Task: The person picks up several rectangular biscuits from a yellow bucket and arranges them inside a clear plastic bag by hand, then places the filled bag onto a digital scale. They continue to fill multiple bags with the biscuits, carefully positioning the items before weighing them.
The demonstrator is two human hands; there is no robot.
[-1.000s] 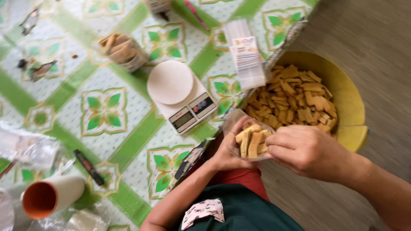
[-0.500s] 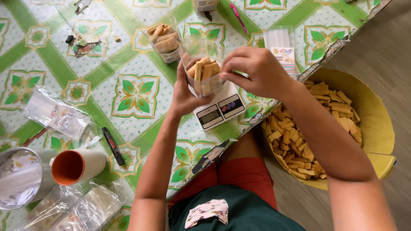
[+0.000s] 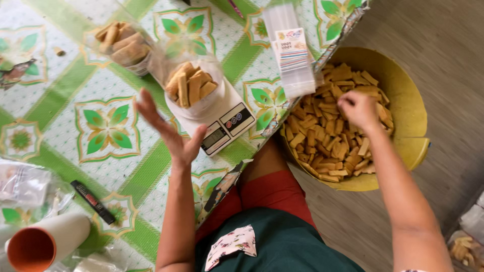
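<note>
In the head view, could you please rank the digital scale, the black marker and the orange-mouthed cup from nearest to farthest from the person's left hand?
From the left hand:
1. Digital scale, just to its right on the table, carrying a bag of biscuit sticks.
2. Black marker, lower left on the green patterned tablecloth.
3. Orange-mouthed cup, lying on its side at the bottom left corner.

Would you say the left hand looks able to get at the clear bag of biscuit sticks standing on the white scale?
Probably yes: the left hand hovers open just beside the clear bag of biscuit sticks on the white scale, with only bare patterned tablecloth between them.
</note>
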